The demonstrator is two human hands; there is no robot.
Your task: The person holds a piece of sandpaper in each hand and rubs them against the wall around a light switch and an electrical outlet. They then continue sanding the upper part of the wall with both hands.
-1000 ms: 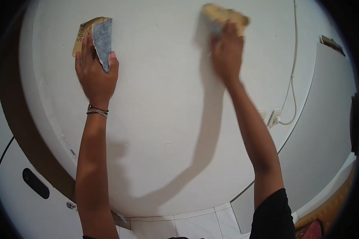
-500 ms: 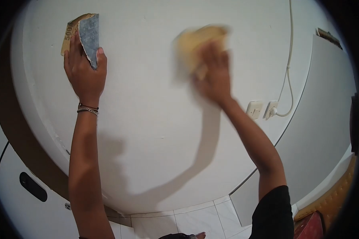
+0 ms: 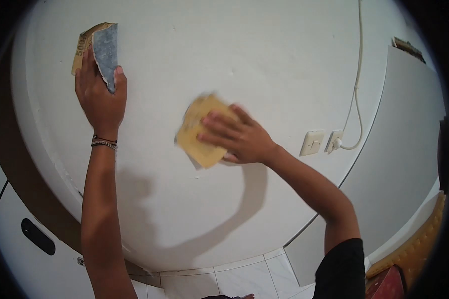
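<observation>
In the head view, the 2 hands are both pressed against a white painted wall (image 3: 264, 65). The right hand (image 3: 237, 135) lies flat with its fingers spread wide, and it presses a yellowish sheet of sandpaper (image 3: 198, 132) onto the wall, near the middle of the picture. The sheet is a little blurred, and its lower corner shows under the palm. The fingertips point to the left, across the sheet.

The left hand (image 3: 99, 97) is higher up, at the upper left, well apart from the right hand. It holds a folded piece of sandpaper with a grey-blue face and a tan paper back (image 3: 101, 47). The fingers lie on the tan back and the thumb closes on the grey-blue side, so the piece is pinched between them and rests against the wall. Some printed digits are on the tan back, but I cannot read them fully. On the left wrist there are thin dark and silver bracelets (image 3: 104, 142).

To the right of the right forearm, a cream wall switch (image 3: 312, 143) is fixed on the wall, and just beside it there is a white socket with a plug (image 3: 334, 141). A thin white cable (image 3: 356, 74) goes up from the plug along the wall. At the bottom, white floor tiles (image 3: 244, 279) are visible. A black short sleeve (image 3: 341, 269) covers the right upper arm.
</observation>
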